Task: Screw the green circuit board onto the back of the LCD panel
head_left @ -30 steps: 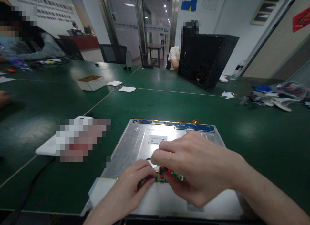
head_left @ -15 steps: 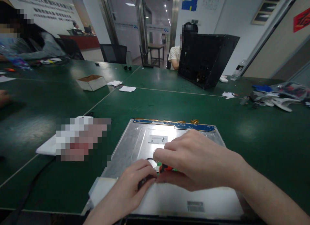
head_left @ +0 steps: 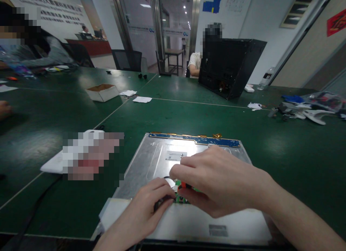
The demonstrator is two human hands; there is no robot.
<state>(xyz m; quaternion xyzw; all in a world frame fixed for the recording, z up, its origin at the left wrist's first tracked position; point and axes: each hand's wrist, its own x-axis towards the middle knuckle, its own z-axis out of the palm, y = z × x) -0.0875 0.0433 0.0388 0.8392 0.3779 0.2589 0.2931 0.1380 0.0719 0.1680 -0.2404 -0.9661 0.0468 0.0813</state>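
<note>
The right hand (head_left: 213,182) has drawn its thumb back, baring more green circuit board (head_left: 183,199) on the metal panel (head_left: 146,161). It grips a red-and-black tool (head_left: 184,185), seemingly working the board; the left hand (head_left: 151,202) curls alongside, its hold unclear. The next move calls for steadiness.

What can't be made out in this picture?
In the head view:
Small red-and-black object: mostly hidden by the right hand.
Small black item: shape hidden by the left hand.
Green circuit board: outline partly covered by both hands, components too small.
Flat white object: much of its surface lost to pixelation.
</note>
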